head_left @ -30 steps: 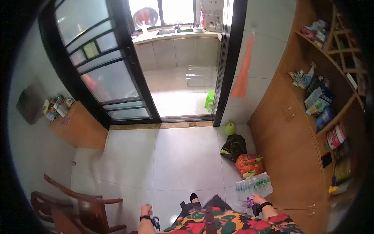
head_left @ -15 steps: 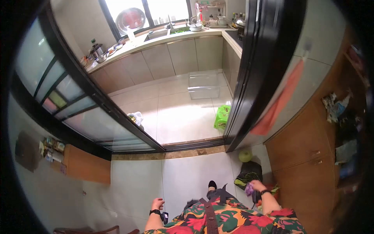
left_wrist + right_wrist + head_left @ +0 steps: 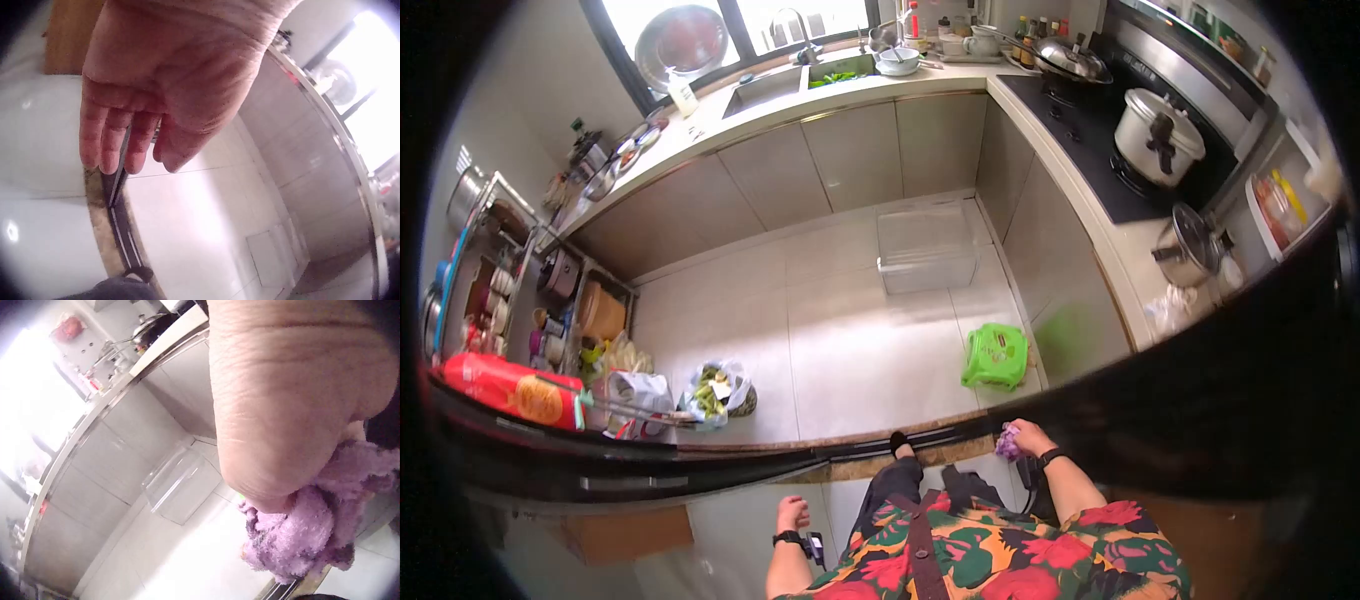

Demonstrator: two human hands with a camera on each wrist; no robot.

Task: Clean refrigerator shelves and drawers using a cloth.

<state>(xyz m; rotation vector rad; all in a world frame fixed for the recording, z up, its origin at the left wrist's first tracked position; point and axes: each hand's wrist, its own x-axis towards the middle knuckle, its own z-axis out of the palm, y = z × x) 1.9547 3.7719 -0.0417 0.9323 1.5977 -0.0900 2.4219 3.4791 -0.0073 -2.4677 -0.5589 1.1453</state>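
Observation:
A purple fluffy cloth [image 3: 300,531] is bunched up in my right hand [image 3: 1030,437], whose fingers curl round it. In the right wrist view the cloth bulges out below the palm, and the fingertips are mostly hidden behind it. My left hand [image 3: 169,81] hangs at my side, holding nothing, its fingers loosely relaxed and pointing down in the left wrist view. One dark shoe [image 3: 899,440] is at the door sill [image 3: 960,432] between the two rooms.
Ahead on the kitchen floor stand a clear plastic box [image 3: 925,250] and a green stool [image 3: 997,356]. A bag of vegetables [image 3: 718,392] sits at left by a loaded rack [image 3: 500,290]. The counter [image 3: 730,130] carries a sink, and a pressure cooker [image 3: 1158,140] stands on the stove.
I have walked forward from the outer room to the kitchen doorway. The right hand still grips the purple cloth. The stove and rack have come into view.

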